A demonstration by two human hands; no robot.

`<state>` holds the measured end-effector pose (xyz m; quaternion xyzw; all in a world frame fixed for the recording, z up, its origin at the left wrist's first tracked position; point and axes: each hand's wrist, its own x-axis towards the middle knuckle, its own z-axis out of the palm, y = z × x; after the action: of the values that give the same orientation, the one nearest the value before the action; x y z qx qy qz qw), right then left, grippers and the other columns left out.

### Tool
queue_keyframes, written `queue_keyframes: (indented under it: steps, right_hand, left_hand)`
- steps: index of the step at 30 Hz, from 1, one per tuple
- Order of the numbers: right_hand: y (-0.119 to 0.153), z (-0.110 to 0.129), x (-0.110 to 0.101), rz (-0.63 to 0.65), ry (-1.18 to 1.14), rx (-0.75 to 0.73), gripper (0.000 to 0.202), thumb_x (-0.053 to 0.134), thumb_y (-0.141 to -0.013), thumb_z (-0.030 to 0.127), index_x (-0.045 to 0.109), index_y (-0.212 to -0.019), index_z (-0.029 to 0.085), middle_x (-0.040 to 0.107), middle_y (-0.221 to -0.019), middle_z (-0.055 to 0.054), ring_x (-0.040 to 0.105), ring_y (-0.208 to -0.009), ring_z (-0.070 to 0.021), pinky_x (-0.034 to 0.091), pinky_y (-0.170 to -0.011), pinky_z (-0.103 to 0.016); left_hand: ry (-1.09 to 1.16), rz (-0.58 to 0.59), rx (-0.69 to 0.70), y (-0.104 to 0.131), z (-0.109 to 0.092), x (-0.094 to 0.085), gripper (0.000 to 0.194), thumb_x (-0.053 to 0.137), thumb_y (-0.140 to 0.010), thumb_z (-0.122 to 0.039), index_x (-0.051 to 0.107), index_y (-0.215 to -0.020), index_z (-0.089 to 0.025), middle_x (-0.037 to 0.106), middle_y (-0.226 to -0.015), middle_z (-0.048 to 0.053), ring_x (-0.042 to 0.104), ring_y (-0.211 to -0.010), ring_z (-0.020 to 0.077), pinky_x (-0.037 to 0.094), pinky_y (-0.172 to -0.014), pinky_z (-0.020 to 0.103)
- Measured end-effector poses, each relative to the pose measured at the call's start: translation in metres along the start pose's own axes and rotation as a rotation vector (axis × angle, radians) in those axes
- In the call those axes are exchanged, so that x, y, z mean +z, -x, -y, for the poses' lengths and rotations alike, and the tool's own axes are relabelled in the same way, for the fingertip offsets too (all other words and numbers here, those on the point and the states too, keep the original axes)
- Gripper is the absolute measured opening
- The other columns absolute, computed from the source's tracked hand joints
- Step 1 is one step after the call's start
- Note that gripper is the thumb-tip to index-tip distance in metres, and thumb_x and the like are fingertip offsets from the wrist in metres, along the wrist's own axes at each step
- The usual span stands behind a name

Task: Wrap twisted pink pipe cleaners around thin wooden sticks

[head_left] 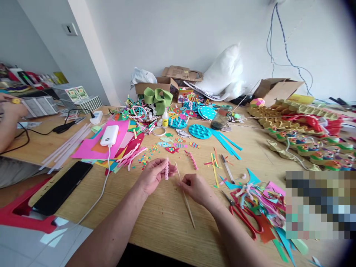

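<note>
My left hand (pixel 154 175) is closed on a pink coiled pipe cleaner (pixel 166 171), held upright between thumb and fingers. In my right hand (pixel 196 186) a thin wooden stick (pixel 189 211) is pinched, slanting down toward the table's front. The stick's upper end is close to the left fingertips; I cannot tell whether they touch. Just beyond the hands lies another coiled pipe cleaner (pixel 192 161), pink and darker. Several patterned paper fish (pixel 171 150) and scattered small confetti dots (pixel 144 159) are on the table past my left hand.
Red-handled scissors (pixel 244 218) and paper scraps (pixel 267 193) lie right of my right arm, with a pen (pixel 228 169) behind them. At left are a phone (pixel 63 187) and a white power bank (pixel 109 135) with its cable. A glass jar (pixel 221 118) stands farther back. Another person's arm (pixel 9 118) shows at far left.
</note>
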<state>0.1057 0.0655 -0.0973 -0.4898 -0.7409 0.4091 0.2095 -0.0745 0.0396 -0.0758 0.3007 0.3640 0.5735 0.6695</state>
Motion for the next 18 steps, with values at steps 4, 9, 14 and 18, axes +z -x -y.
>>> queue_keyframes:
  steps: [4,9,14,18]
  right_hand:
    - [0.0,0.001,0.002,-0.115,0.048,-0.025,0.034,0.06,-0.076,0.04,0.056,-0.051,0.018,0.049,-0.047,0.001,0.038,-0.044,-0.0099,0.022,-0.044,-0.024]
    - [0.004,0.014,0.004,0.131,-0.436,0.037,0.041,0.05,-0.082,0.054,0.061,-0.07,0.016,0.046,-0.049,0.004,0.033,-0.038,-0.007,0.022,-0.037,-0.021]
    - [0.01,0.025,0.015,0.207,-0.721,0.089,0.038,0.063,-0.074,0.053,0.059,-0.078,0.016,0.044,-0.048,0.007,0.03,-0.035,-0.0047,0.02,-0.032,-0.018]
    - [0.009,0.026,0.016,0.097,-0.741,0.092,0.037,0.067,-0.069,0.052,0.058,-0.074,0.016,0.043,-0.046,0.008,0.031,-0.034,-0.0044,0.02,-0.032,-0.019]
  left_hand:
    - [0.021,-0.028,0.025,-0.001,0.004,0.004,0.021,0.07,-0.073,-0.031,0.058,-0.078,-0.014,0.072,-0.079,0.008,0.068,-0.084,0.0207,0.051,-0.078,0.034]
    - [0.015,-0.058,0.072,-0.001,0.01,0.007,0.019,0.067,-0.076,-0.03,0.055,-0.081,-0.016,0.071,-0.082,0.006,0.066,-0.092,0.0204,0.049,-0.083,0.034]
    - [-0.019,-0.037,0.067,0.0,0.015,0.01,0.019,0.065,-0.078,-0.033,0.055,-0.081,-0.016,0.071,-0.086,0.006,0.064,-0.098,0.0207,0.046,-0.087,0.034]
    - [0.001,-0.019,0.051,0.0,0.016,0.01,0.019,0.066,-0.077,-0.032,0.06,-0.084,-0.015,0.071,-0.092,0.008,0.064,-0.098,0.0213,0.045,-0.088,0.033]
